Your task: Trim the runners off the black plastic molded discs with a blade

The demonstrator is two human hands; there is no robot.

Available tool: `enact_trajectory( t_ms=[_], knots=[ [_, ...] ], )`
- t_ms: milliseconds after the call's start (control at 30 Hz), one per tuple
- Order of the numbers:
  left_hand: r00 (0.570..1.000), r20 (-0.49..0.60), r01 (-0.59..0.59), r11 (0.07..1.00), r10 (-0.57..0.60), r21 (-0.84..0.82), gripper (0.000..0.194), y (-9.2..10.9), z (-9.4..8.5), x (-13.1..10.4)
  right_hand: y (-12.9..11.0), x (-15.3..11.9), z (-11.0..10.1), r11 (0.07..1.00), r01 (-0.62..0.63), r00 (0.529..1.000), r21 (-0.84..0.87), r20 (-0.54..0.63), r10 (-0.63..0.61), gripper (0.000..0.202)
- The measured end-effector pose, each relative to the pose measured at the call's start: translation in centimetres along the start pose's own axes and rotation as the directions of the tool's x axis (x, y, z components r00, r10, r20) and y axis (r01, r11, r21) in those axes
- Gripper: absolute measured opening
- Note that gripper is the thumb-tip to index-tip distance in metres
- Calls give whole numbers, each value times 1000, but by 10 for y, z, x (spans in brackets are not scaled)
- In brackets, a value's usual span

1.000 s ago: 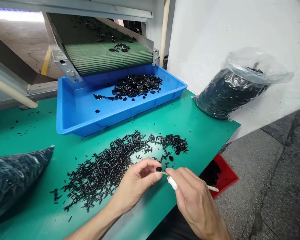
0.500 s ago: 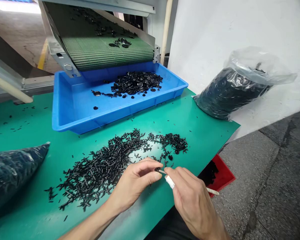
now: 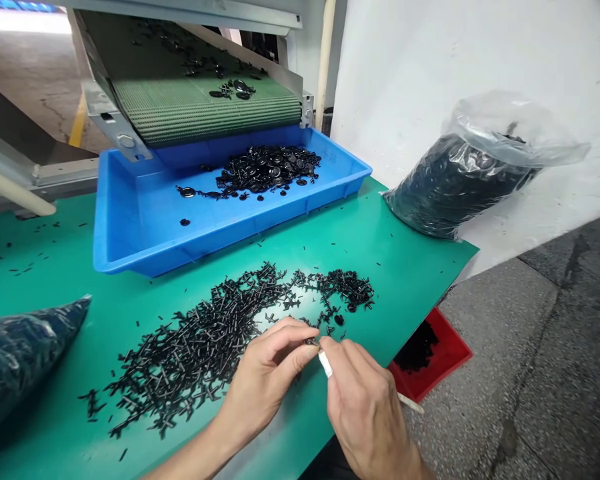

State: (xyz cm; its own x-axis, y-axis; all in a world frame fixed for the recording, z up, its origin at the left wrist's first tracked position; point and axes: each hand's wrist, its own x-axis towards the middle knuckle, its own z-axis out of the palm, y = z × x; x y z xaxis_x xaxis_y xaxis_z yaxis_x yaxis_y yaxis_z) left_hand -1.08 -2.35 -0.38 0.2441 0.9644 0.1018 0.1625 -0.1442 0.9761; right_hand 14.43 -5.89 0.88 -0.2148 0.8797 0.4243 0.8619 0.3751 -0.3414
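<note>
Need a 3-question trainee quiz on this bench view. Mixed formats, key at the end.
1. Multiple choice: what colour is the tray below the lower end of the conveyor belt?
A) Red
B) Blue
C) White

2. True or false: the person's left hand is empty.

3. Fill the gap: the end of a pale rod shows at the outer edge of the person's ____ hand.

Key:
1. B, blue.
2. False; it pinches a small black part between thumb and fingers.
3. Right; the right hand is closed around the rod.
</note>
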Motion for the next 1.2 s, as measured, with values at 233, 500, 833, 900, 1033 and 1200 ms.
enact_trajectory(
  t_ms=[233, 500, 833, 900, 1033, 1200],
  knots=[
    [991, 97, -110, 980, 95, 165, 19, -4, -5, -1, 6, 6, -3, 958, -190, 960, 217, 246, 134, 25],
    [994, 48, 85, 979, -96, 187, 19, 3, -4, 4, 24, 24, -7, 822, -470, 825, 322, 491, 280, 22],
    [920, 26, 390, 908, -391, -150, 28, 11, -4, 7, 56, 21, -4, 897, -404, 899, 183, 259, 352, 23],
    [916, 28, 398, 896, -401, -195, 27, 11, -3, 8, 55, 22, 0, 914, -378, 909, 149, 246, 336, 28],
    [922, 118, 387, 869, -369, -307, 19, 7, -3, 8, 54, 26, 4, 931, -332, 924, 154, 251, 288, 31],
    [895, 181, 446, 810, -408, -381, 21, 7, -2, 10, 47, 32, -11, 812, -440, 882, 383, 354, 311, 28]
  ],
)
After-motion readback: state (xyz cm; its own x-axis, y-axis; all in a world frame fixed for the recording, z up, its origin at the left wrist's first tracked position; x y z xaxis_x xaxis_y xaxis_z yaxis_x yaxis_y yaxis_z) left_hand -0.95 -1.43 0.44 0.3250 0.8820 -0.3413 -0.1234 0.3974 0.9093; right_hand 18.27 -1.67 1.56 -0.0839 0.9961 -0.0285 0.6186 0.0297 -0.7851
